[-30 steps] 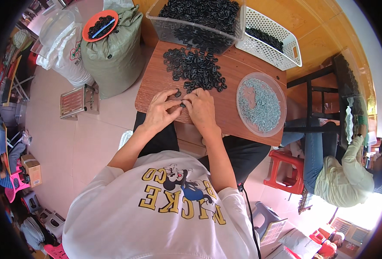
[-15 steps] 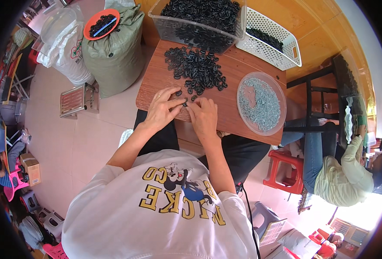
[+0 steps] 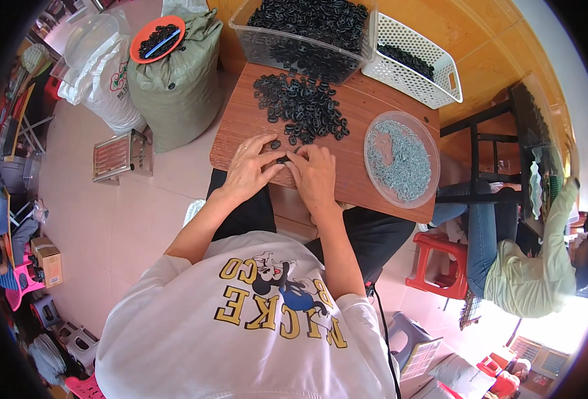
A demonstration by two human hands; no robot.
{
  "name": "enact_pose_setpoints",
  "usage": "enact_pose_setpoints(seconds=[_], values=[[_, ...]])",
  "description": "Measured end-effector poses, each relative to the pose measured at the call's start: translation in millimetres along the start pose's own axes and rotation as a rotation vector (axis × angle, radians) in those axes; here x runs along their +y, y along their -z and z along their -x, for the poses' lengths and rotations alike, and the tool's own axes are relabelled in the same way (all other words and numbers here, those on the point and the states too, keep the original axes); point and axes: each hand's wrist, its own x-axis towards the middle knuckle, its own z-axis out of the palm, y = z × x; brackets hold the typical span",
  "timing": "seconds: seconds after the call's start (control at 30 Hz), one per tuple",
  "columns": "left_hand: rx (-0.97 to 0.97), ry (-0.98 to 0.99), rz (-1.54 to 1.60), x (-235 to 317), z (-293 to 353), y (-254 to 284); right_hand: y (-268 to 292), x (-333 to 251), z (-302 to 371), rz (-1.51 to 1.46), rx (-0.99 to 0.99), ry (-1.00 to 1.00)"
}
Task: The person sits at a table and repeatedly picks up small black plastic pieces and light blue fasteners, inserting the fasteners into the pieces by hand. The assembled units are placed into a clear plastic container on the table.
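Observation:
Near the table's front edge, my left hand (image 3: 246, 171) and my right hand (image 3: 315, 174) meet fingertip to fingertip. Between them is a small black oval piece (image 3: 282, 159), pinched from both sides; my fingers cover part of it. Whether a tiny metal part is also in my right fingers, I cannot tell. Just beyond my fingers spreads a loose pile of black oval pieces (image 3: 300, 106) with openings in them. One stray oval piece (image 3: 275, 144) lies by my left fingertips. To the right stands a round clear tub (image 3: 372, 174) of small silvery metal pieces (image 3: 407, 169).
At the table's (image 3: 354, 106) far edge are a clear bin (image 3: 294, 54) full of black pieces and a white perforated basket (image 3: 448, 93). An orange plate (image 3: 136, 50) rests on a green sack (image 3: 177, 100). At right, another person (image 3: 530, 276) sits by a red stool (image 3: 434, 266).
My right fingertips have shifted slightly left and closed in on the black piece against my left fingers. The other person's arm has stretched forward.

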Motion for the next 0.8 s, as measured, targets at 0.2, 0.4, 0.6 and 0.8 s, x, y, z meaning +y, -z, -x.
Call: enact_pose_setpoints(seconds=[0.2, 0.4, 0.6, 0.8], values=[[0.006, 0.007, 0.034, -1.8, 1.0, -0.2, -2.7, 0.8, 8.4, 0.060, 0.026, 0.084], [0.018, 0.020, 0.057, -2.5, -1.3, -1.4, 3.5, 2.2, 17.1, 0.068, 0.098, 0.096], [0.038, 0.020, 0.086, -4.7, 0.4, -4.2, 16.0, 4.2, 17.8, -0.700, 0.145, -0.502], [0.116, 0.049, 0.095, 15.8, -8.2, -2.6, 37.3, 26.6, 33.7, -1.677, 0.163, -0.865]])
